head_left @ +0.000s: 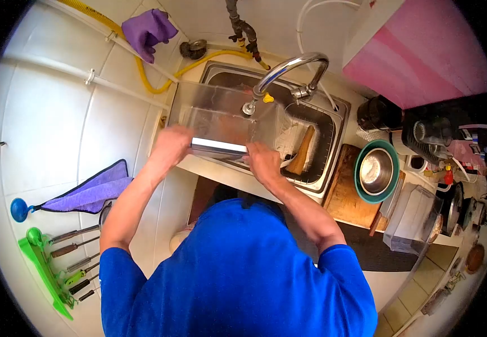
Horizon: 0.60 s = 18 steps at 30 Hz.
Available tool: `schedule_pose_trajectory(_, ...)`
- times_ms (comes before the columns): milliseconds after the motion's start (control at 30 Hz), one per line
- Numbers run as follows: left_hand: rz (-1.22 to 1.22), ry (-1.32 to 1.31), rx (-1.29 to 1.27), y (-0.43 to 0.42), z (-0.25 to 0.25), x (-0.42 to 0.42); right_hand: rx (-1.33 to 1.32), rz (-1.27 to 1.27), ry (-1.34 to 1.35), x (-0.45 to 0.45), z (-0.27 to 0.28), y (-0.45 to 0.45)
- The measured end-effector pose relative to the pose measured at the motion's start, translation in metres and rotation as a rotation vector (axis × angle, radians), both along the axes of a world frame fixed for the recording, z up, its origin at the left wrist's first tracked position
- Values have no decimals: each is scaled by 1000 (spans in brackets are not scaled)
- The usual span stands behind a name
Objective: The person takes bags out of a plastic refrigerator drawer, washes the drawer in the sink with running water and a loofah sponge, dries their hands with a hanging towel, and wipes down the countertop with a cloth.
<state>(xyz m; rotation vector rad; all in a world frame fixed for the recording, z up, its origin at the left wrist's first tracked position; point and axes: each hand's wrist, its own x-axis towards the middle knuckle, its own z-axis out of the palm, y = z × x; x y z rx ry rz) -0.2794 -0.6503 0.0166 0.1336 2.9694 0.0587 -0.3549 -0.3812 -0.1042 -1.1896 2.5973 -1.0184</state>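
A clear plastic bin (229,124), like a refrigerator drawer, is held over the left part of the steel sink (341,132). Its near edge has a white and dark strip. My left hand (171,146) is closed on the near left corner, slightly blurred. At the near right corner, my right hand (262,162) grips the bin too, fingers partly hidden. The chrome faucet (289,68) arches over the bin, with its spout end above the inside. A tan wooden object (303,150) lies in the right basin beside my right hand.
Right of the sink, a steel bowl (376,171) sits in a green basin (360,180) on a wooden cutting board (341,196). Another clear container (412,219) stands farther right. A purple glove (148,33), a purple cloth (94,194) and several tools hang along the left wall.
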Motion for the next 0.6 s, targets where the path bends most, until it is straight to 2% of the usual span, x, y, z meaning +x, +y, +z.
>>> schedule_pose_trajectory(100,-77,-101,33,-14,-33,-6,17,-11,-1,-6,-5,-6)
schedule_pose_trajectory(233,-39,-55,62,-5,-35,-2,14,14,52,-8,-17,0)
schedule_pose_trajectory(333,-99,1,97,-6,-55,4,93,65,28,-20,-21,6)
schedule_pose_trajectory(400,-119,37,100,-11,-67,0,-82,-1,-150,-34,-25,11)
schedule_pose_trajectory(433,-135,61,83,-14,-70,-5,-57,-52,-182,-47,-28,18)
schedule_pose_trajectory(500,-150,86,72,-18,-74,-9,37,-454,-398,-79,-40,25)
schedule_pose_trajectory(567,-160,109,109,-21,-77,-9,-71,-689,-285,-109,-28,28)
schedule_pose_trajectory(600,-154,103,109,-22,-78,-9,-69,-684,-291,-122,-26,26)
